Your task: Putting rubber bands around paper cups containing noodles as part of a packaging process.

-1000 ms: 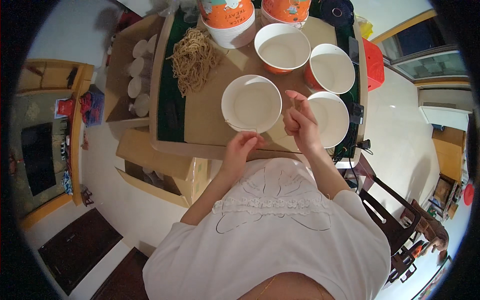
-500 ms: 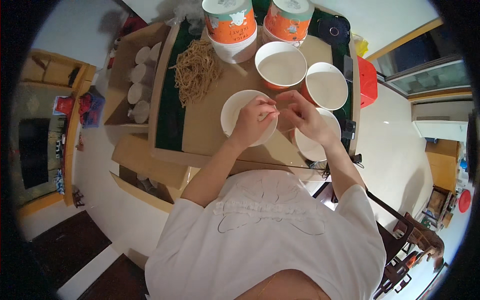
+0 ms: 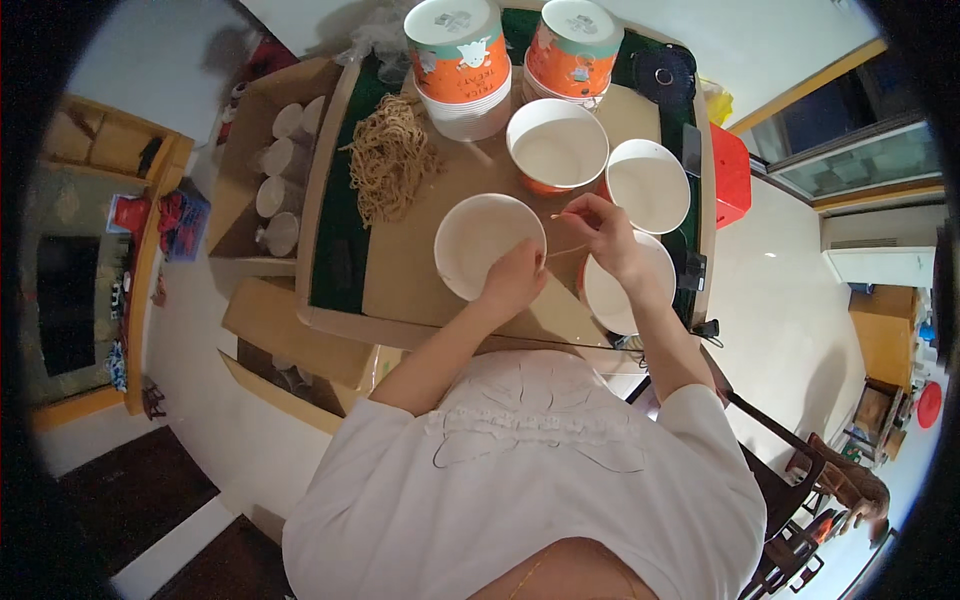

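My left hand (image 3: 513,280) is closed in a pinch at the right rim of a white-lined paper bucket (image 3: 478,235). A thin length of brown twine (image 3: 568,250) runs from it to my right hand (image 3: 606,238), whose thumb and finger pinch the strand, with a short end sticking out to the left. My right hand is above the cardboard, beside three more open buckets: one behind (image 3: 557,150), one at the right (image 3: 648,188) and one partly under my forearm (image 3: 630,290). Whether the twine is fixed to the near bucket is hidden by my left fingers.
A tangled heap of brown twine (image 3: 390,160) lies at the table's left. Two upturned stacks of orange-and-green buckets, left (image 3: 460,70) and right (image 3: 572,55), stand at the back. A carton of white cups (image 3: 230,180) is left of the table; a red stool (image 3: 732,175) is right.
My hands, close together over the near bucket before, are now apart. The left has come down to its rim, the right is farther off, and a strand shows between them.
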